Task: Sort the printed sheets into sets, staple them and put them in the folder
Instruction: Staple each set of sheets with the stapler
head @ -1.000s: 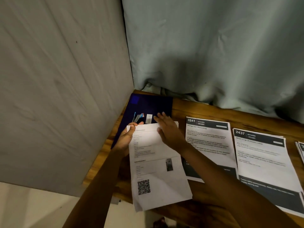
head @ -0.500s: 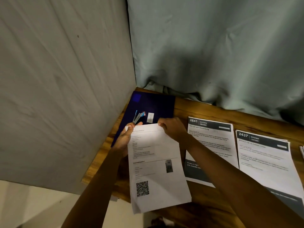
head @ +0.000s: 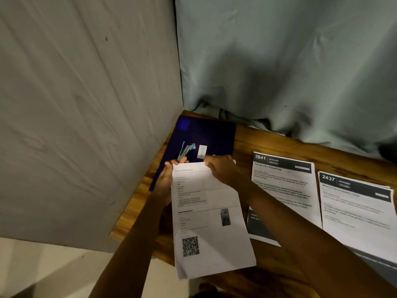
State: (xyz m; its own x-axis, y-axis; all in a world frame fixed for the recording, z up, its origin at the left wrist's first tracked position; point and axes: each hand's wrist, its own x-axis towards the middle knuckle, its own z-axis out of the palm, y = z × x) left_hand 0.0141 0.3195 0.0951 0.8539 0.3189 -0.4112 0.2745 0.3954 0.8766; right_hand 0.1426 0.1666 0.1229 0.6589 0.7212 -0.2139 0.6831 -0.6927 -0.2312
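A stack of white printed sheets with a QR code (head: 209, 220) lies at the front left of the wooden table (head: 253, 143), its lower end past the edge. My left hand (head: 166, 181) holds the stack's top left corner with the thumb on top. My right hand (head: 223, 171) grips the top right corner with curled fingers. Behind the hands, a dark blue folder (head: 210, 134) lies in the corner. On it rest a blue and grey stapler (head: 184, 151) and a small white staple box (head: 202, 151).
Two more sheet piles lie to the right: one headed 2641 (head: 283, 190), one headed 2437 (head: 358, 214). A grey wall stands close on the left and a pale curtain (head: 279, 72) hangs behind the table. The floor shows below the table's front left edge.
My right hand went from lying flat on the stack's top to gripping its top right corner. The stack shifted slightly. My left hand stayed on the top left corner.
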